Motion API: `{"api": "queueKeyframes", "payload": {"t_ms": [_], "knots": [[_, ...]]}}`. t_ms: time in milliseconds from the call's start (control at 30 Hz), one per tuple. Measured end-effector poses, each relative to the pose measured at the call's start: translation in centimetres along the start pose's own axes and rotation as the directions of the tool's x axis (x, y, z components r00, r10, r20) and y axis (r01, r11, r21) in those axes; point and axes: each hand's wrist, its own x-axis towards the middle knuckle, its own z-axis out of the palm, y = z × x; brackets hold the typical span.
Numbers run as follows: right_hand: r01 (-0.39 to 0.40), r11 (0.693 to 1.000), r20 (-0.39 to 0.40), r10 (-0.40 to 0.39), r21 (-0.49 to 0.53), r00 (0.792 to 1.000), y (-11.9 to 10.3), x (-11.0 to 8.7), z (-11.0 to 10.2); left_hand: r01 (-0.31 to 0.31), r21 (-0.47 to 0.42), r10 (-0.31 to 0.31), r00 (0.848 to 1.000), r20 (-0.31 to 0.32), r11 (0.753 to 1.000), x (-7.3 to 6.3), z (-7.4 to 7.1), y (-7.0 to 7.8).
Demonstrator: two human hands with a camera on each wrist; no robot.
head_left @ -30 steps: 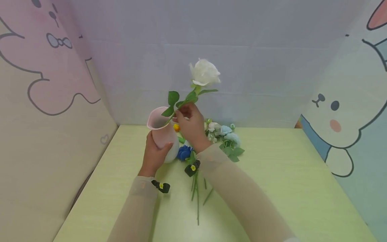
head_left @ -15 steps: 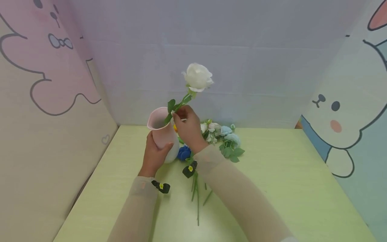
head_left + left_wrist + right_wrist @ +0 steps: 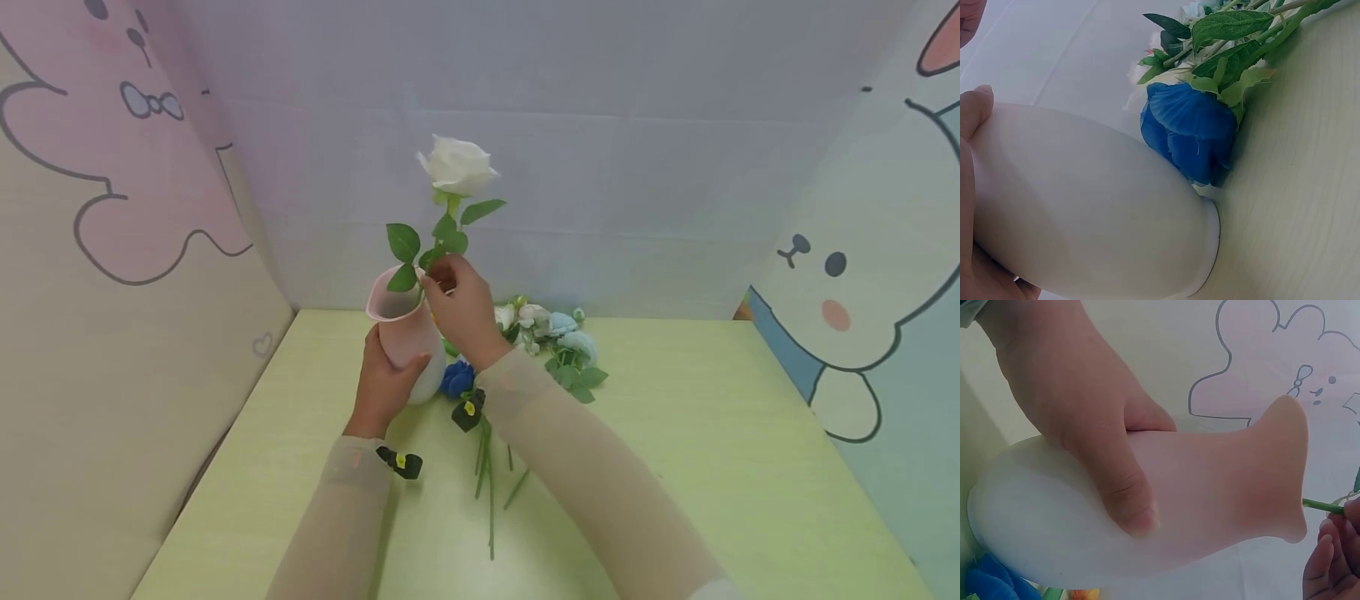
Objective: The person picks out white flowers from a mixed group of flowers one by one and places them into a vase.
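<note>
A pink-and-white vase (image 3: 408, 342) stands on the table, tilted slightly in the head view. My left hand (image 3: 381, 385) grips it round the body, thumb across the front. My right hand (image 3: 467, 308) pinches the green stem of a white rose (image 3: 457, 167) just above the vase's mouth. The stem's lower end is inside the vase, hidden by its wall; in the right wrist view the stem (image 3: 1322, 505) runs from the rim to my fingertips. Green leaves (image 3: 403, 243) stick out over the rim. Close by the vase's base lies a blue flower (image 3: 1191, 131).
Several more flowers lie behind and right of my right hand, among them pale blue ones (image 3: 577, 343) with green leaves (image 3: 576, 382). Loose stems (image 3: 491, 500) point toward the front of the yellow table (image 3: 712, 467). A pale cloth wall (image 3: 637, 183) rises behind the table.
The white rose has swung left and become more upright over the vase, its stem going into the mouth. My right hand moved slightly left with it; my left hand stayed on the vase.
</note>
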Motion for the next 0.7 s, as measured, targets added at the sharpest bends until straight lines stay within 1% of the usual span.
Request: {"api": "queueKeyframes", "payload": {"t_ms": [300,533,700], "knots": [[-0.015,0.996,0.035,0.018,-0.091,0.999,0.31,-0.2,0.33,0.033,0.032,-0.033,0.999,0.005,0.999,0.03,0.01,-0.03],[-0.007,0.997,0.039,0.009,-0.075,0.999,0.34,-0.3,0.34,0.03,0.036,-0.03,1.0,0.008,0.999,0.06,-0.02,-0.06],[-0.009,0.995,0.056,0.015,-0.103,0.998,0.19,-0.17,0.29,0.032,0.035,-0.033,0.999,0.009,0.999,0.02,-0.07,0.04]]}}
